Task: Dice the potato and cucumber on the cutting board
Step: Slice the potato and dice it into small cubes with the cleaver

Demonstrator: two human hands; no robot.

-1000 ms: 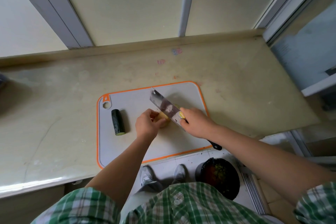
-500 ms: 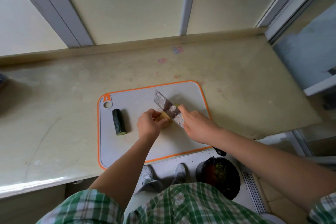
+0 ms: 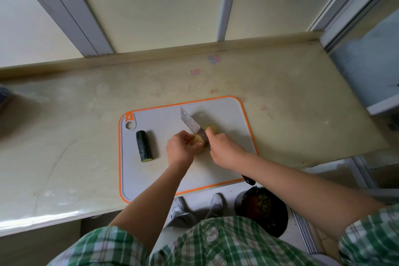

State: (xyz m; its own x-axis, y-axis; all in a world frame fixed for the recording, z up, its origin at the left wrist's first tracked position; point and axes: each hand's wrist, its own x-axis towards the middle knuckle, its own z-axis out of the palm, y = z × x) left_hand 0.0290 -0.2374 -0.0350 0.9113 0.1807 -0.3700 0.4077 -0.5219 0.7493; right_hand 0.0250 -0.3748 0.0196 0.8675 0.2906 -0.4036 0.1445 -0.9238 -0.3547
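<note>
- Your left hand (image 3: pixel 180 147) has its fingers curled round the potato (image 3: pixel 199 139), holding it on the cutting board (image 3: pixel 226 112) near the board's middle.
- Your right hand (image 3: pixel 223 150) grips the knife (image 3: pixel 192 124). The fist hides most of the handle, and only its dark butt end shows past your wrist at the board's near edge.
- The blade runs away from you and to the left, with its tip over the far half of the board. It meets the potato just beside your left fingertips.
- 1 pale yellow slice (image 3: pixel 212 128) lies on the right of the blade, close against your right hand; you cannot tell whether they touch.
- The cucumber (image 3: pixel 144 146) is a dark green stub lying flat on the left part of the board, below the hanging hole. Its pale cut end faces you, and it lies apart from your left hand.
- The board is grey with an orange rim and sits on the beige desk (image 3: pixel 86 114), its near edge close to the desk's front edge.
- On the floor below are your 2 shoes (image 3: pixel 216 201) and a dark bin (image 3: pixel 263 207) with scraps inside.
</note>
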